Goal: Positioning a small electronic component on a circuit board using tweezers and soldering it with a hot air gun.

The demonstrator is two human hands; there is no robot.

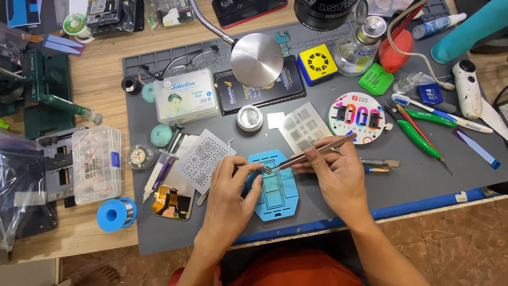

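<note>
Blue holder (275,198) carries one chip (268,169); right hand (338,177) fingers pinch one tweezers (312,153), left hand (230,193) fingers grip a thin tool (253,166).

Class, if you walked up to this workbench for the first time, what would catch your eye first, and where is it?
At the centre, the left hand and right hand meet over a light-blue plastic holder plate on the grey work mat; the right hand grips metal tweezers pinching a tiny chip. Behind them hangs a round silver lamp head.
</note>
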